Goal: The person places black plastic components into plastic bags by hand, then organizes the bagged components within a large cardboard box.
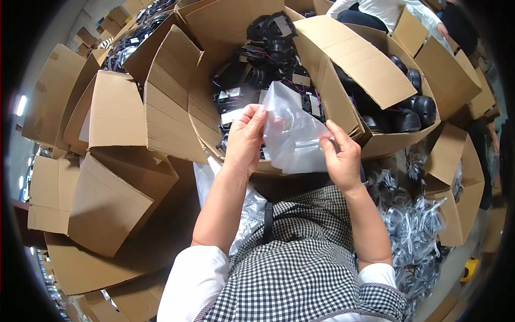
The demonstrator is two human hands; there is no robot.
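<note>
A clear plastic bag [292, 134] is stretched between my two hands, above the near edge of an open cardboard box [198, 121]. My left hand [247, 131] pinches the bag's left edge between thumb and fingers. At its right edge, my right hand [340, 153] grips the plastic with thumb and fingertips. The bag looks flat and crumpled, with nothing visible inside. Beyond it, the box holds several black items [268, 59] with pale labels and thin coloured wires; their exact kind is unclear.
Another open box [397, 139] on the right holds rounded black items [410, 110]. Items wrapped in clear plastic [410, 231] are heaped at my lower right. Cardboard flaps [115, 198] crowd the left. A person in a white sleeve [429, 19] is at the upper right.
</note>
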